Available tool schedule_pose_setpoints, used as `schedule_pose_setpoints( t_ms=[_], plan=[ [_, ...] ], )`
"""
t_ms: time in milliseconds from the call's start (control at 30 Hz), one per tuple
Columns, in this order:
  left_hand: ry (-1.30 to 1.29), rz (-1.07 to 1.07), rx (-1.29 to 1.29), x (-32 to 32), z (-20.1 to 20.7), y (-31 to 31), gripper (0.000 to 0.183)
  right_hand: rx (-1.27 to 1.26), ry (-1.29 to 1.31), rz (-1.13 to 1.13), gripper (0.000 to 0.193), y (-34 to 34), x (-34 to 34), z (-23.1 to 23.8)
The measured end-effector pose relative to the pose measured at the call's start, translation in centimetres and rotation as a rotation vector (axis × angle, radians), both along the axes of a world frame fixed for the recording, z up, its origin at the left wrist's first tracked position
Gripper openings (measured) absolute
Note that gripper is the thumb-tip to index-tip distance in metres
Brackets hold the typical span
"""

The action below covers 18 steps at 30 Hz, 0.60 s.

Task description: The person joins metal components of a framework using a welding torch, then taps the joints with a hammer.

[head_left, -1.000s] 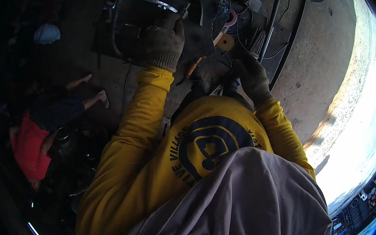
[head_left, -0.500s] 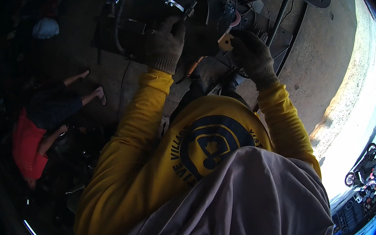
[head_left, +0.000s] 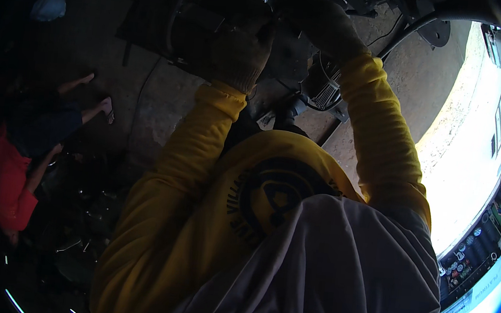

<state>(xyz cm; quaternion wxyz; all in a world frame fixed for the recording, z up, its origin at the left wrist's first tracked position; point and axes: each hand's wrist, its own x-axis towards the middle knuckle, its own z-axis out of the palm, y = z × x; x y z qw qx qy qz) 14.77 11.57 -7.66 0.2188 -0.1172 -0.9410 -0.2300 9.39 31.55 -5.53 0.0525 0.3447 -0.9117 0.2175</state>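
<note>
Both my hands wear knitted work gloves and meet in deep shadow at a dark machine with a curved metal frame (head_left: 175, 13). My left hand (head_left: 242, 53) is closed beside the frame, its fingers curled upward; whatever lies in them is too dark to make out. Just right of it and a little farther off, my right hand (head_left: 329, 28) reaches in toward the left fingertips. Its own fingers are lost in the dark, so their grip does not show. A flat dark plate (head_left: 203, 16) shows behind the frame.
Below my right wrist sits a ribbed, wire-caged part (head_left: 323, 91). A thick black hose (head_left: 407, 33) arcs off to the right near a dark round plate (head_left: 434, 32). At left, a person in a red shirt (head_left: 7, 175) is low to the ground. Bright pavement (head_left: 476, 130) lies right.
My right hand has moved up and left, close to my left hand. The pale yellow piece with a hole that it held is now out of sight. My left hand has shifted slightly right.
</note>
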Motion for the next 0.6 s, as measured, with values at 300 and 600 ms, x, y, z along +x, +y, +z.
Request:
schedule_pose_setpoints(
  t_ms=[300, 600],
  plan=[
    [0.049, -0.052, 0.047, -0.2, -0.7, -0.1, 0.018, 0.080, 0.254, 0.023, 0.029, -0.9, -0.3, 0.0],
    [-0.016, -0.029, 0.034, 0.3, 0.9, 0.1, 0.021, 0.041, 0.090, 0.015, 0.032, -0.1, -0.4, -1.4]
  ],
)
